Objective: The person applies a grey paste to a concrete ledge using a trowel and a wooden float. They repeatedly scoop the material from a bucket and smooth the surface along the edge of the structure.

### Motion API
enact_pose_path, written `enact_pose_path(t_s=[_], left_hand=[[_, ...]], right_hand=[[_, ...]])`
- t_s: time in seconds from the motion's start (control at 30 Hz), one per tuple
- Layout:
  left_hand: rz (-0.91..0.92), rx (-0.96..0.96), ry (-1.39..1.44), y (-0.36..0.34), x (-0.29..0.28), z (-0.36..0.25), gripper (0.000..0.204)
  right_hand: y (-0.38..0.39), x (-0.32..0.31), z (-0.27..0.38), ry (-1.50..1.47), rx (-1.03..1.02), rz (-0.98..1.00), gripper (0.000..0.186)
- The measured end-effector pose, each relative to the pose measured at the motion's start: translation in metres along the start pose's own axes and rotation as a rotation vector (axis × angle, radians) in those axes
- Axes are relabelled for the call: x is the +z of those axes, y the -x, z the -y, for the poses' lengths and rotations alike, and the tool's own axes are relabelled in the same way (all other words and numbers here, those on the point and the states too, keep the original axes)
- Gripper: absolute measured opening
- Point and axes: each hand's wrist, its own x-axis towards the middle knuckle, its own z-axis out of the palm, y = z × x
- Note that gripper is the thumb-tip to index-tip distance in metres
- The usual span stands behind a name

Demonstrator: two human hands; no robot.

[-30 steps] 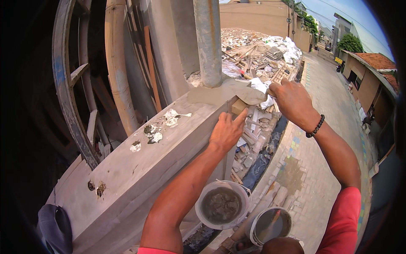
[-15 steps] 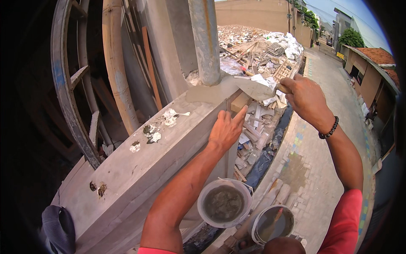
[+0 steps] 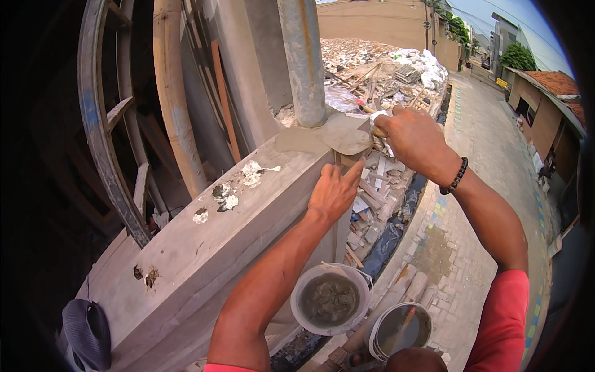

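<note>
My right hand (image 3: 412, 139) is closed round the handle of a trowel (image 3: 348, 142). The trowel's blade lies flat on wet grey mortar (image 3: 297, 141) at the far end of a concrete ledge, beside the foot of a metal pipe (image 3: 302, 68). Just below the blade, my left hand (image 3: 334, 193) holds a wooden board (image 3: 344, 159) against the ledge's end, thumb and fingers on either side. Most of the board is hidden by hand and trowel.
The concrete ledge (image 3: 204, 239) runs toward me, a dark cap (image 3: 85, 335) on its near end. Below hang or stand a bucket of mortar (image 3: 328, 299) and a bucket of liquid (image 3: 401, 332). Rubble (image 3: 372, 217) and a paved lane (image 3: 483, 161) lie right; a ladder (image 3: 93, 124) leans left.
My right hand has moved left and slightly down, bringing the trowel blade from over the ledge's outer corner onto the mortar. My left hand has stayed nearly still.
</note>
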Motion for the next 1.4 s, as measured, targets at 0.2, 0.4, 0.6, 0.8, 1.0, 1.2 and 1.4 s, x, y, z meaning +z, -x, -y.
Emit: enact_pose_path(t_s=[0.2,0.4,0.6,0.8,1.0,1.2,1.4], left_hand=[[0.023,-0.011,-0.014,0.000,0.000,-0.001,0.039],[0.006,-0.014,-0.010,0.000,0.003,-0.001,0.041],[0.006,-0.005,-0.042,-0.001,0.003,-0.001,0.045],[0.037,0.004,-0.080,0.000,0.000,0.001,0.048],[0.031,0.013,-0.092,-0.001,-0.002,0.000,0.050],[0.032,0.020,-0.109,0.000,-0.002,0.003,0.054],[0.036,0.026,-0.119,-0.001,-0.004,0.002,0.056]], right_hand=[[0.003,0.002,-0.006,0.040,0.033,0.014,0.018],[-0.001,0.013,-0.024,0.090,0.036,-0.009,0.014],[-0.006,0.030,-0.044,0.109,0.094,-0.004,0.012],[0.002,0.025,-0.056,0.103,0.189,0.036,0.014],[0.032,0.006,-0.075,0.146,0.257,0.027,0.013],[0.060,-0.001,-0.077,-0.116,0.396,0.054,0.020],[0.085,0.005,-0.076,-0.509,0.356,0.091,0.035]])
